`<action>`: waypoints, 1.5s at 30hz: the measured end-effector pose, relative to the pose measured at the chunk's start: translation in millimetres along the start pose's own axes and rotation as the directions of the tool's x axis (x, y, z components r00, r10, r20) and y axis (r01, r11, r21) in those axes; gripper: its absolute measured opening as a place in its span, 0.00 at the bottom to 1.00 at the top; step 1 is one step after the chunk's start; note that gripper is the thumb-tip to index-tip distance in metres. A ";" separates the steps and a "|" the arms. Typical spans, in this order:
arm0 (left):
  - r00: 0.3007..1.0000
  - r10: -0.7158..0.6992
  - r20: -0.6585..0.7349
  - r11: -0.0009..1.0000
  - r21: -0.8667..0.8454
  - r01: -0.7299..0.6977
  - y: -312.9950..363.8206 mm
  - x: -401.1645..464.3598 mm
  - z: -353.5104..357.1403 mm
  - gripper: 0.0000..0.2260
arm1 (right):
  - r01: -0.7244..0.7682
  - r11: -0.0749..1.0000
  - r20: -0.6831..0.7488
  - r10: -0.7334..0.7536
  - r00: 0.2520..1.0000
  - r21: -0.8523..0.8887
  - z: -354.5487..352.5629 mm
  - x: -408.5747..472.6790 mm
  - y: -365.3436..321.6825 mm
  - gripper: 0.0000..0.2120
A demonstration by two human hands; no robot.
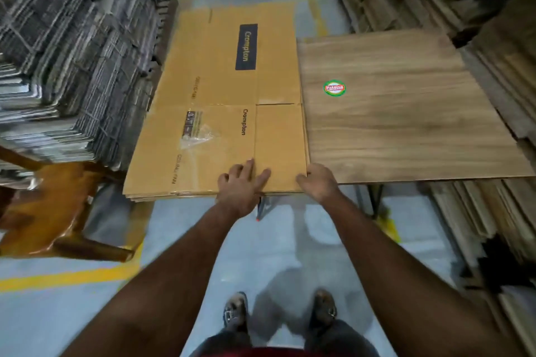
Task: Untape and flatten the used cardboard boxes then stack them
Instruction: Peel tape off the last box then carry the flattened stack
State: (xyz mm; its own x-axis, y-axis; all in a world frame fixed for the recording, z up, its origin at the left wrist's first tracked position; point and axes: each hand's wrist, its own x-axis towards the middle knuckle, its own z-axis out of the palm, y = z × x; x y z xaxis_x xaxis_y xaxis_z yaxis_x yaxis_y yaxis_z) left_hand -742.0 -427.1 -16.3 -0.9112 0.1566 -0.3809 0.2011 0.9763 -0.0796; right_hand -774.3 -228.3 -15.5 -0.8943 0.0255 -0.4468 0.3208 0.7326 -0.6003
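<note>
One flattened Crompton box [220, 101] lies atop a low stack of flat cardboard [150, 196] beside a wooden tabletop [406, 113], the left hand [242, 187] pressing spread, straight fingers on its near edge while the right hand [320, 182] curls its fingers over the near right corner.

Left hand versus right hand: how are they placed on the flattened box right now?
The left hand lies on top of the flattened box, fingers spread straight. The right hand sits at the box's near right corner, fingers curled over its edge beside the wooden tabletop. Both touch the box's near end.
</note>
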 end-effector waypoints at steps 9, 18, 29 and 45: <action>0.981 0.194 0.003 0.977 -0.090 -0.193 -102.1 -8.2 3.6 0.31 | -0.366 0.926 -0.270 0.378 0.886 0.094 49.4 -8.9 -44.3 0.35; 0.944 -0.327 -0.037 0.904 -0.303 0.302 -220.4 -43.4 53.0 0.46 | -0.179 0.916 -0.263 0.283 0.922 0.358 30.2 5.8 -35.5 0.27; 0.851 -0.514 0.108 0.698 -0.525 0.488 -234.4 -38.2 55.6 0.56 | -0.333 0.940 -0.373 0.334 0.865 0.070 29.0 2.8 -47.6 0.27; 0.834 -0.547 0.071 0.653 -0.587 0.478 -242.5 -47.8 35.5 0.51 | -0.220 0.792 -0.131 0.351 0.927 0.569 -9.1 -11.9 -86.8 0.09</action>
State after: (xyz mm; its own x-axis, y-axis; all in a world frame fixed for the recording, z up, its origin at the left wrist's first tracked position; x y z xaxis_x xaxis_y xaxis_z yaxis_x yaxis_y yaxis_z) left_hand -734.4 -676.6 -11.4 -0.8447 -0.4141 -0.3392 -0.5155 0.8001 0.3069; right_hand -794.4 -286.0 47.9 -0.7571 0.3703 -0.5382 0.6285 0.1880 -0.7548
